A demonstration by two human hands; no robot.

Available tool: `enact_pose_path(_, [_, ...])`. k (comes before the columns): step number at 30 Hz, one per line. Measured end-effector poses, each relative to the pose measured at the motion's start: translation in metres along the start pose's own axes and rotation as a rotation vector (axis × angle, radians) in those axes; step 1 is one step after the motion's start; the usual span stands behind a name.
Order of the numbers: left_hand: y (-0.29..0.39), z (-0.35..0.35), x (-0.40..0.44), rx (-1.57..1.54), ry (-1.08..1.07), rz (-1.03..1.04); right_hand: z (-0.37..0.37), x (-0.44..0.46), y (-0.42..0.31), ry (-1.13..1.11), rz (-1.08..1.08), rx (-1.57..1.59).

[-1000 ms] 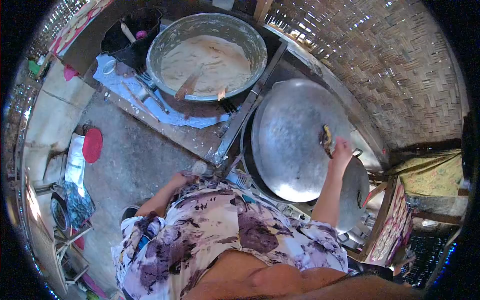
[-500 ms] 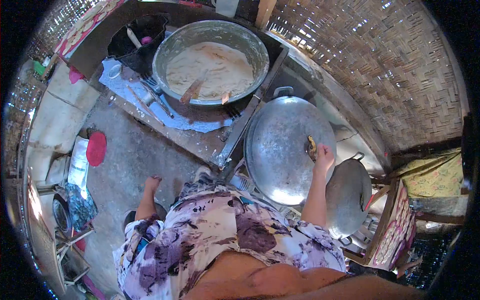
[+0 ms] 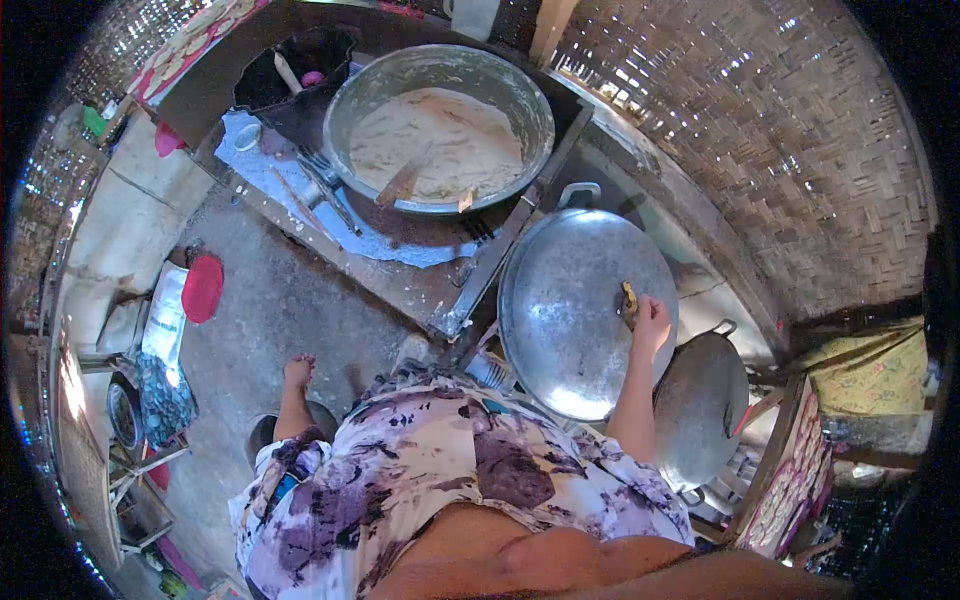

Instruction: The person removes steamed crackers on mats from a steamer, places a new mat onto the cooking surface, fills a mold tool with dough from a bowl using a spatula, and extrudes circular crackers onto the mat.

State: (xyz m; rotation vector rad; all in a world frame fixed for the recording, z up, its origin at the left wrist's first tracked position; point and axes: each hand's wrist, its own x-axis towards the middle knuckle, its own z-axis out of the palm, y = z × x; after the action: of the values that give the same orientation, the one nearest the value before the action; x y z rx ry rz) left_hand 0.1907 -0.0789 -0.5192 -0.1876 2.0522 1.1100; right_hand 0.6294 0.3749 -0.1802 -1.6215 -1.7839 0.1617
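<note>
A large round metal lid [image 3: 580, 320] covers a big pot [image 3: 579, 196], whose loop handle shows at the far side. My right hand [image 3: 653, 322] is closed around the lid's yellow-and-dark handle [image 3: 629, 300], right of the lid's middle. Over the grey floor, my left hand [image 3: 299, 371] hangs at my side with its fingers curled in, and nothing shows in it. Beyond the pot, a wide basin [image 3: 540, 125] holds a pale, thick mixture [image 3: 440, 140]. A wooden paddle [image 3: 400, 186] leans in the mixture.
Forks [image 3: 318, 165] and other utensils lie on a blue-white cloth [image 3: 255, 165] on the wooden table [image 3: 400, 290]. Another covered metal pot [image 3: 700, 410] stands close on my right. Woven walls [image 3: 760, 130] rise behind. A red round item [image 3: 203, 288] is at left.
The view has shifted slightly, so the basin and lid appear further right and lower. My left hand has drifted a little left. My right hand keeps hold of the lid handle.
</note>
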Motion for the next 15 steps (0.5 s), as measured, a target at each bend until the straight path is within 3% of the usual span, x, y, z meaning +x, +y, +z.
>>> enact_pose_path(4, [-0.014,-0.010,0.020,-0.061,0.013,-0.021,-0.015,-0.016,-0.027,-0.012,0.043,0.075])
enact_pose_path(6, [-0.006,-0.009,0.005,-0.053,0.093,0.004,-0.023,-0.020,-0.042,0.014,0.086,-0.091])
enact_pose_path(7, [-0.002,-0.011,0.001,0.021,0.071,-0.006,-0.021,-0.021,-0.034,0.287,-0.221,-0.364])
enact_pose_path(8, [0.005,-0.015,-0.003,0.100,0.044,-0.020,-0.025,-0.022,-0.033,0.353,-0.266,-0.351])
enact_pose_path(12, [-0.019,-0.026,0.029,0.252,0.031,0.041,-0.037,-0.042,-0.093,0.412,-0.353,-0.267])
enact_pose_path(15, [-0.012,-0.046,0.022,0.070,-0.001,-0.069,-0.034,-0.063,-0.130,0.374,-0.507,-0.230])
